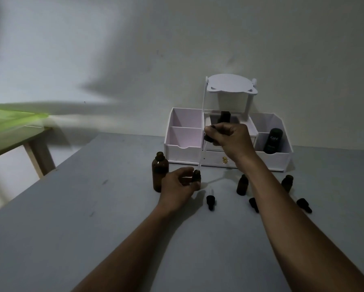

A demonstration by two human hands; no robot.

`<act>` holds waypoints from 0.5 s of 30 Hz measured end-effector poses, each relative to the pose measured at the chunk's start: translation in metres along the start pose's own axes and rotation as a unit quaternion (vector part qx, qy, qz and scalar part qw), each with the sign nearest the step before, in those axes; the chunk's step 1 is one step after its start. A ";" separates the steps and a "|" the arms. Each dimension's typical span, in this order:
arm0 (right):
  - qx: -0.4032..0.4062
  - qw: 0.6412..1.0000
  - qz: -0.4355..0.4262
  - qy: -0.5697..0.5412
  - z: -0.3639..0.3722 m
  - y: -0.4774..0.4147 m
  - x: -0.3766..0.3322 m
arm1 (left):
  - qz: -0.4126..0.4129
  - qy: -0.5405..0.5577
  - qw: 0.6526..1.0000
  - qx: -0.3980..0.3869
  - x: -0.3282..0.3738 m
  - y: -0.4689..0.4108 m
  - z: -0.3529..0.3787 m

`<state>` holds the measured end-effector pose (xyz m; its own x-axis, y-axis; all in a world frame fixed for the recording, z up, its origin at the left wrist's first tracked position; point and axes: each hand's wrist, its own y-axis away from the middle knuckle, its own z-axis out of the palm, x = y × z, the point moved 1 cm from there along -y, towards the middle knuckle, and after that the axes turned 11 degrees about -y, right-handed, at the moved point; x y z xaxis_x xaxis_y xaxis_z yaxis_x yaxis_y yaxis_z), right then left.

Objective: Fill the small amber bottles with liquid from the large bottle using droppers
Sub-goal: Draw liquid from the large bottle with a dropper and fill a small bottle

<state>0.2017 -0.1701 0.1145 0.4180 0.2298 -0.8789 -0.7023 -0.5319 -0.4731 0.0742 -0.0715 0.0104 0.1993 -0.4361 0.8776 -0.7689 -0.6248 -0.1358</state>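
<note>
My left hand [178, 186] grips a small amber bottle [196, 175] standing on the grey table [92, 218]. Right above it, my right hand [229, 139] pinches the black bulb of a dropper [202, 153]; the clear glass tube slants down, its tip at the bottle's mouth. The large amber bottle [160, 174] stands open just left of my left hand. Two more small amber bottles [242, 185] [287, 183] stand uncapped to the right. Three black dropper caps [210, 200] [253, 204] [304, 205] lie on the table in front of them.
A white organiser [227, 133] with compartments, a small drawer and a raised shelf stands against the wall behind the bottles. A dark bottle [272, 143] sits in its right compartment, another dark one [224, 117] in the middle. A green-topped table [12, 127] is at the left.
</note>
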 end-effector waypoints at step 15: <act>-0.009 0.999 -0.023 0.037 0.004 -0.002 0.011 | 0.000 -0.037 0.999 0.023 0.003 0.002 0.002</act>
<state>0.2054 -0.1636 0.1051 0.4912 0.1944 -0.8491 -0.6710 -0.5371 -0.5112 0.0747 -0.0752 0.0124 0.2451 -0.4816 0.8414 -0.7411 -0.6527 -0.1577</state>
